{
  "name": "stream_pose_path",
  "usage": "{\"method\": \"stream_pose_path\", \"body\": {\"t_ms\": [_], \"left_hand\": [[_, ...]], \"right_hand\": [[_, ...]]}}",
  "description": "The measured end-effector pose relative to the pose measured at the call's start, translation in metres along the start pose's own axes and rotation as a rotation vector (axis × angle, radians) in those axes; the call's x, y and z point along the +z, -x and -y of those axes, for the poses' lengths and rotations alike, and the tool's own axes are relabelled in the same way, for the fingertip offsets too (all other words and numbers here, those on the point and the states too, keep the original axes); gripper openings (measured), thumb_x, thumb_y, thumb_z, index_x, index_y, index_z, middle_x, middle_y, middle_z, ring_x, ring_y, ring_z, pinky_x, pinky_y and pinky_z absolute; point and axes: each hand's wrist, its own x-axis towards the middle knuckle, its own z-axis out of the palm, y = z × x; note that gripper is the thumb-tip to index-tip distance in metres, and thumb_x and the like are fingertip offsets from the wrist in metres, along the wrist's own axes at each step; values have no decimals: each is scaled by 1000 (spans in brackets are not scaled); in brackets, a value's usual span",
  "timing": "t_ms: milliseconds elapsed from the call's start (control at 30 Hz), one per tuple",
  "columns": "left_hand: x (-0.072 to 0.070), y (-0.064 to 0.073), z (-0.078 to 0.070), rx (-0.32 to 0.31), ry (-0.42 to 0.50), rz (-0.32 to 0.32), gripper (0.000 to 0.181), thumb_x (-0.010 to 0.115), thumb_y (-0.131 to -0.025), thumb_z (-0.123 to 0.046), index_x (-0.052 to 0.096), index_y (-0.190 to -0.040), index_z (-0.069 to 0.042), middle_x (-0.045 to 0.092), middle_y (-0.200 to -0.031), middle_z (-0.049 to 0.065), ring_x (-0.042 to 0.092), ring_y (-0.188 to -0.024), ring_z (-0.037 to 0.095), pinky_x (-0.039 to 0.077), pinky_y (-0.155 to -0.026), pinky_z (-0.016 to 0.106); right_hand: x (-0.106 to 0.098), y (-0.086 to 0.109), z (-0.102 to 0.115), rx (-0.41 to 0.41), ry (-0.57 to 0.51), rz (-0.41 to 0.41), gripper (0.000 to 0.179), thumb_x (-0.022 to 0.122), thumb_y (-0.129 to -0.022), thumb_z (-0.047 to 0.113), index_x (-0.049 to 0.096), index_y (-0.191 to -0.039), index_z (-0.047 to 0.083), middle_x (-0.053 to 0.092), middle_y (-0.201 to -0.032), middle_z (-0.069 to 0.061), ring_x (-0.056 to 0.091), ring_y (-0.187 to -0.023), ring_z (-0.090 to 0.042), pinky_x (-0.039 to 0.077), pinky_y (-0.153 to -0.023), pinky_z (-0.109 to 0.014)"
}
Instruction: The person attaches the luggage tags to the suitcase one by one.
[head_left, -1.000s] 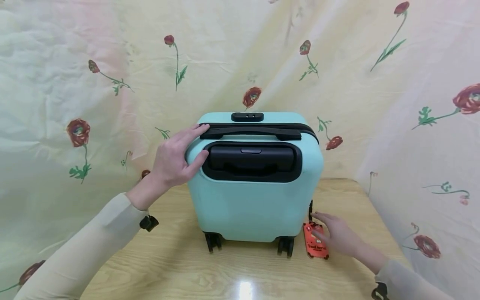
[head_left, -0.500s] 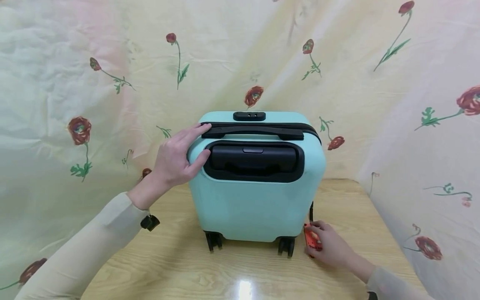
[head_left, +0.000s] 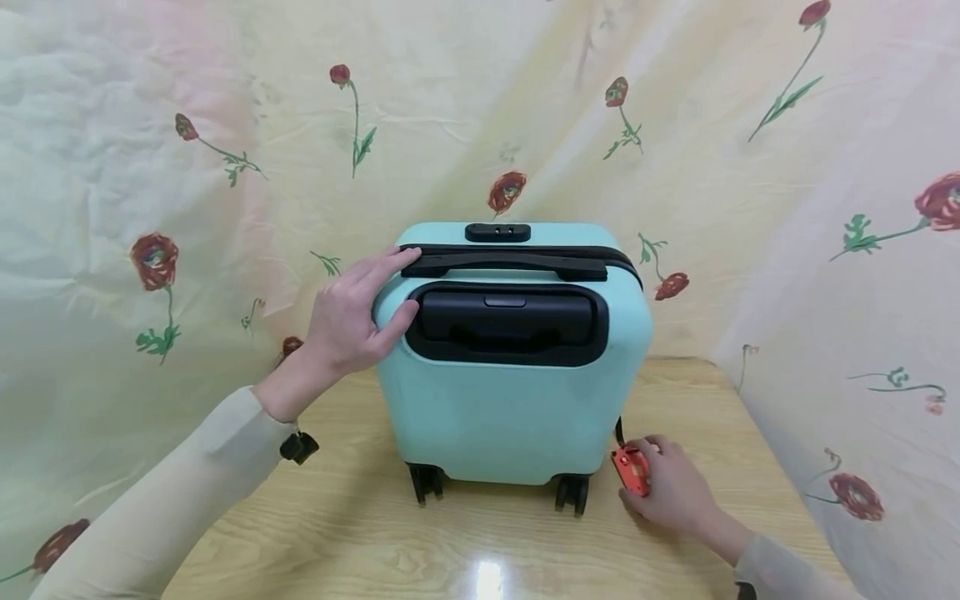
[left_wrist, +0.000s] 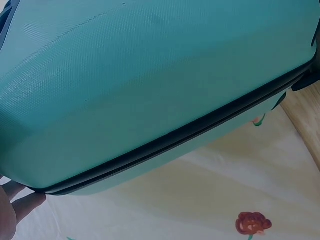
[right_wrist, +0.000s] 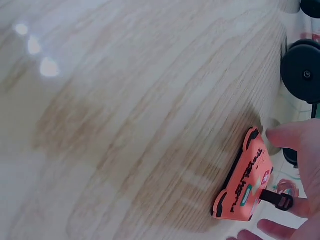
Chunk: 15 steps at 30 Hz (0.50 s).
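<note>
Holding a tilted tag (right_wrist: 245,180) (red), right grip (head_left: 675,487) beside suitcase (head_left: 502,417)

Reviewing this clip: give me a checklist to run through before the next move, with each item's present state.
1. Suitcase upright on its wheels: ok.
2. Left hand on the suitcase: ok, it rests on the upper left corner.
3. Pull handle down: ok, it sits in its recess.
4. Luggage tag firmly gripped by the right hand: cannot tell; the fingers are around it, but contact is unclear.
5. Tag fully visible from the head view: not ok, the right hand covers part of it.
6. Strap fastened to the suitcase: cannot tell, its far end is hidden.
</note>
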Motion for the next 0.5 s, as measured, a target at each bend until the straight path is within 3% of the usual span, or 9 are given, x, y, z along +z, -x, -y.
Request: {"method": "stream_pose_path", "body": {"t_ms": [233, 367, 500], "left_hand": [[0, 0, 0, 4, 0, -4, 58, 55, -100, -47, 65, -145, -13, 71, -140, 18, 73, -121, 38, 64, -80, 55], [1, 0, 0, 3, -3, -5, 59, 53, -100, -49, 65, -145, -12, 71, -139, 19, 73, -120, 39, 64, -79, 55], [1, 0, 0, 0, -3, -6, 60, 52, -101, -51, 65, -145, -12, 71, -139, 19, 73, -121, 39, 64, -80, 55]], "right_hand": [[1, -6, -2, 42, -52, 49, 54, 93, -77, 27, 70, -121, 6, 66, -114, -16, 59, -83, -19, 54, -72, -39], [-1, -10, -3, 30, -62, 32, 50, 91, -75, 20, 70, -117, 3, 67, -111, -16, 59, -84, -19, 54, -72, -39], [-5, -11, -3, 34, -71, 9, 54, 91, -72, 17, 69, -119, 1, 66, -116, -22, 64, -90, -26, 58, -77, -48]]}}
